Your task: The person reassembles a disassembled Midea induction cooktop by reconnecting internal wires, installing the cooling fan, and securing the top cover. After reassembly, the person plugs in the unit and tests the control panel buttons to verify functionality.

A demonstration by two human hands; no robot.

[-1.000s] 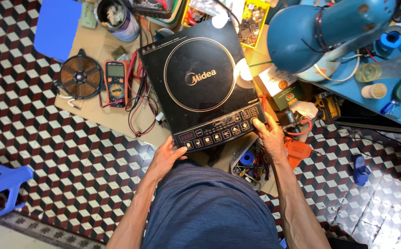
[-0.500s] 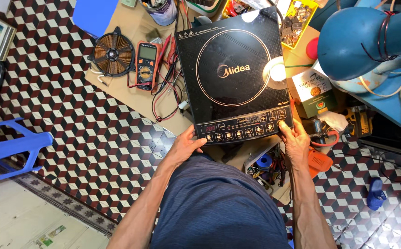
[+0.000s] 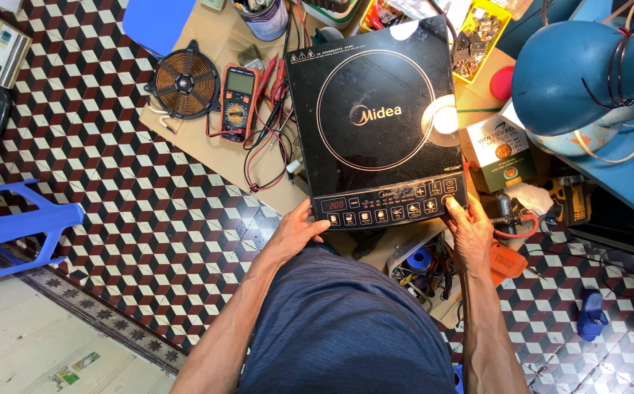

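Observation:
A black glass-topped induction cooker lies in front of me, its control strip with a lit red display nearest me. My left hand grips its near left corner, thumb on the top edge. At the near right corner my right hand holds the cooker, with a thumb on a button at the end of the control strip. Both forearms reach out over my dark blue shorts.
A copper coil disc and an orange multimeter with red and black leads lie on cardboard to the left. A blue lamp shade hangs at right over a blue bench. Tools sit below the cooker. A blue plastic stool stands left on patterned tiles.
The view has shifted, so the cooker sits more to the right and nearer. Both hands keep hold of its near corners. The red display is lit now.

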